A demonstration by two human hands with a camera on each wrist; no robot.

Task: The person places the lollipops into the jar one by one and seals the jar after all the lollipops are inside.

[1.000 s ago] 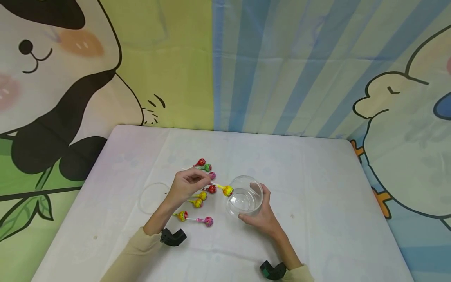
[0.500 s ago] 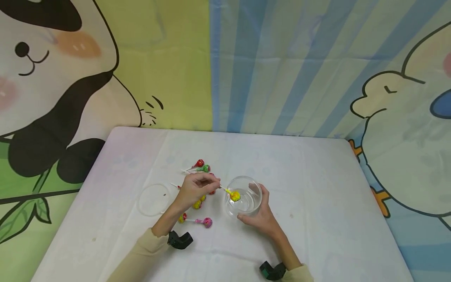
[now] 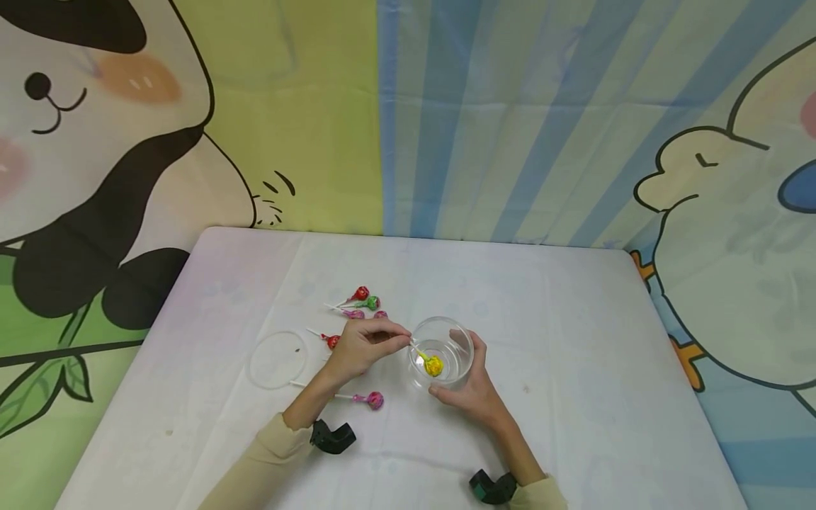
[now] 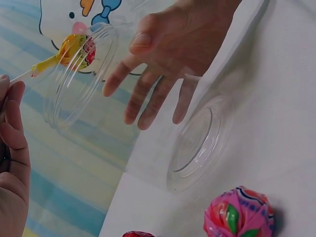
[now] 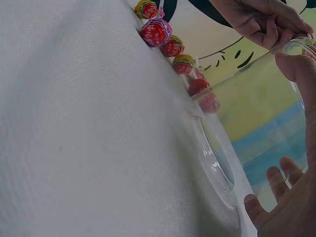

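My left hand pinches the white stick of a yellow-wrapped lollipop between thumb and fingertips. The candy end points down at the mouth of a clear jar; in the left wrist view the lollipop shows partly through the jar's rim. Upright on the table, the jar is held by my right hand, its thumb on the near side and fingers round the far right side. In the right wrist view, the jar's base meets the white cloth.
Left of the jar lie several wrapped lollipops, among them a red one, a green one and a pink one. My left hand and forearm cover others. A clear round lid-like disc lies further left on the white-covered table.
My left hand has moved right and slightly down, bringing the yellow lollipop from the jar's left rim to over its mouth. The right hand and jar stay nearly still.
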